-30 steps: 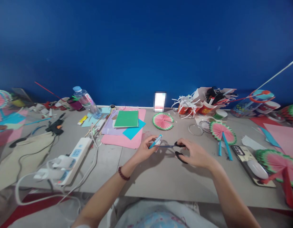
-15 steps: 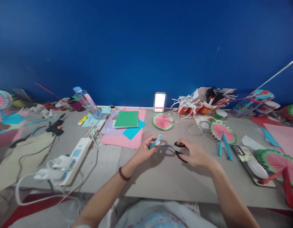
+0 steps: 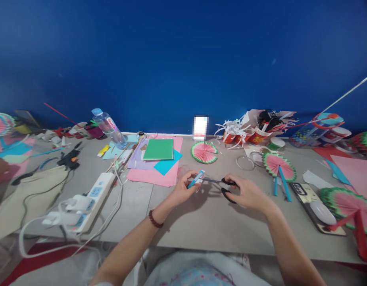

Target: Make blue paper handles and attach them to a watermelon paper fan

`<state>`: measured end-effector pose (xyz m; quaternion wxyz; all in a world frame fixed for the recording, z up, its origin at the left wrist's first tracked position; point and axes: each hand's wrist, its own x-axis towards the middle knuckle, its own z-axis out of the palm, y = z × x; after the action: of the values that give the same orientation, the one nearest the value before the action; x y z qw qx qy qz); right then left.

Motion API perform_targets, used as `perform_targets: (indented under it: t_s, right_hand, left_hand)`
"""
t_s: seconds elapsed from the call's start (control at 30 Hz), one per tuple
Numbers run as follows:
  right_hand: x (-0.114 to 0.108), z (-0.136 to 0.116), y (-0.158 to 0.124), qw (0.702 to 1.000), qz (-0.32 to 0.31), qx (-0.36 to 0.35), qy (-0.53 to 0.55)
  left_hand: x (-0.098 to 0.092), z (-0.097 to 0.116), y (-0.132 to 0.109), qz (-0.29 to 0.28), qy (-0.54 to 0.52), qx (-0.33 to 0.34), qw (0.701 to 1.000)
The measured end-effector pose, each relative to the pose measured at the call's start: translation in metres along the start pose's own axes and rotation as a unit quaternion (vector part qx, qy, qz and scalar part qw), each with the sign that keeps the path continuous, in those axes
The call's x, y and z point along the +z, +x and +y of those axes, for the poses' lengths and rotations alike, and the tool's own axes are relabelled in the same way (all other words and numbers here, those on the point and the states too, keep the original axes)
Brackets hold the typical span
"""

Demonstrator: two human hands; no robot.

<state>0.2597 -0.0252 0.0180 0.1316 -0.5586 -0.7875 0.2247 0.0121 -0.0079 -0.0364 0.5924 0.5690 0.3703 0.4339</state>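
My left hand (image 3: 185, 186) pinches a small blue-and-white strip (image 3: 196, 178), probably folded paper, tilted up and to the right. Fingers of my right hand (image 3: 244, 192) sit in the loops of black-handled scissors (image 3: 229, 190). The handles are spread apart, and the blades point left at the strip. Whether the blades touch the strip is hard to tell. Just beyond both hands, a pink-and-green pleated paper fan (image 3: 204, 152) lies on the grey table (image 3: 195, 226).
On the left are a power strip (image 3: 95, 198), a glue gun (image 3: 69, 158), a tilted bottle (image 3: 110, 127) and coloured paper (image 3: 158, 149). Paper cups (image 3: 259, 136), a fan with blue sticks (image 3: 279, 167) and a phone (image 3: 302, 194) under a white mouse (image 3: 322, 211) are right. Another person's hand (image 3: 0, 171) shows far left.
My right hand and the scissors have shifted slightly right. The strip in my left hand has also moved a little right. At the far left, the other person's hand has come nearer and lower.
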Motion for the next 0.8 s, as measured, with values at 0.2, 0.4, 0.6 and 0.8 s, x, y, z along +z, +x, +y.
perform_targets:
  t_s: [0.2,0.4,0.6,0.8]
  right_hand:
    - [-0.004,-0.006,0.004,1.0,-0.017,0.001,-0.003]
    - [-0.008,-0.013,0.006,1.0,-0.023,0.0,0.004]
    - [-0.009,-0.016,0.008,1.0,-0.025,-0.012,-0.002]
    - [-0.009,-0.016,0.011,0.999,-0.029,-0.02,0.008]
  left_hand:
    - [0.001,0.0,0.0,-0.009,-0.008,0.001,1.0]
    - [0.001,-0.007,0.0,-0.002,-0.005,-0.003,1.0]
    - [0.001,-0.008,0.001,-0.002,0.004,0.001,1.0]
    - [0.002,-0.005,0.0,0.004,0.003,-0.003,1.0]
